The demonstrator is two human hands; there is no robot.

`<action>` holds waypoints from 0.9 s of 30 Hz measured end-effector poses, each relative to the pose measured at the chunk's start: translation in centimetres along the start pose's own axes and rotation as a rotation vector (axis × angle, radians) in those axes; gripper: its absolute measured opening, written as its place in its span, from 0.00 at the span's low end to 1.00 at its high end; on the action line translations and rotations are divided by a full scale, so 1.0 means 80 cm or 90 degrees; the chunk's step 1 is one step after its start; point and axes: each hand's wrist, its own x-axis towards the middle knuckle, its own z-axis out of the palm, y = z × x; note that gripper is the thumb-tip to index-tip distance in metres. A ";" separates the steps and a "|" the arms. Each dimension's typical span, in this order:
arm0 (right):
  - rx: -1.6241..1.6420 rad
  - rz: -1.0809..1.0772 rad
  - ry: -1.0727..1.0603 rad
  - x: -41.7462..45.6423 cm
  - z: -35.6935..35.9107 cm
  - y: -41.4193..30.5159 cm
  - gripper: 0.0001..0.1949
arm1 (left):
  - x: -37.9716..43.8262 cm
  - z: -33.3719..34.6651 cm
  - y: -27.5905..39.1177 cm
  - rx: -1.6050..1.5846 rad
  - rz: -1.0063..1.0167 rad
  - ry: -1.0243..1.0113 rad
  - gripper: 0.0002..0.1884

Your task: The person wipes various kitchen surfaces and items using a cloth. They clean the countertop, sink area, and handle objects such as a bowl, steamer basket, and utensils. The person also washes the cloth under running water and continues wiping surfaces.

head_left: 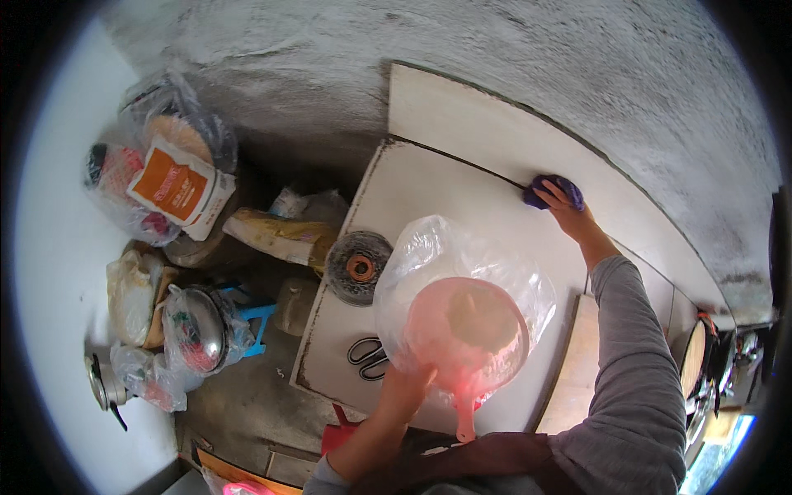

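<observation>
My right hand (566, 210) presses a bunched purple cloth (570, 189) against the seam where the white countertop (427, 192) meets the pale backsplash panel (445, 105). In front of me a clear plastic bag (424, 247) lies on the countertop. Over it rests a translucent pink plastic scoop (433, 315), its handle pointing towards my body. My left hand (405, 393) is at the near left edge of the scoop and bag, thumb on top. Its other fingers are largely hidden, so its grip is unclear. Black-handled scissors (368, 357) lie beside that hand.
A round dark disc with an orange centre (359, 268) sits at the countertop's left edge. A wooden board (569, 371) lies under my right arm. Left of the counter are a blue stool (257, 328), a bagged metal pot (204, 328) and an orange-and-white package (176, 185). A rough wall (557, 62) rises behind.
</observation>
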 end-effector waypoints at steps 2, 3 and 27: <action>-0.042 0.050 -0.016 -0.079 0.022 0.019 0.15 | 0.005 0.010 0.011 0.109 0.055 -0.033 0.19; -0.017 0.105 -0.091 -0.102 0.016 0.018 0.15 | 0.006 0.015 0.013 0.166 0.082 -0.051 0.19; 0.429 0.024 -0.133 0.259 -0.046 -0.165 0.23 | 0.088 0.076 -0.073 0.227 0.148 -0.086 0.22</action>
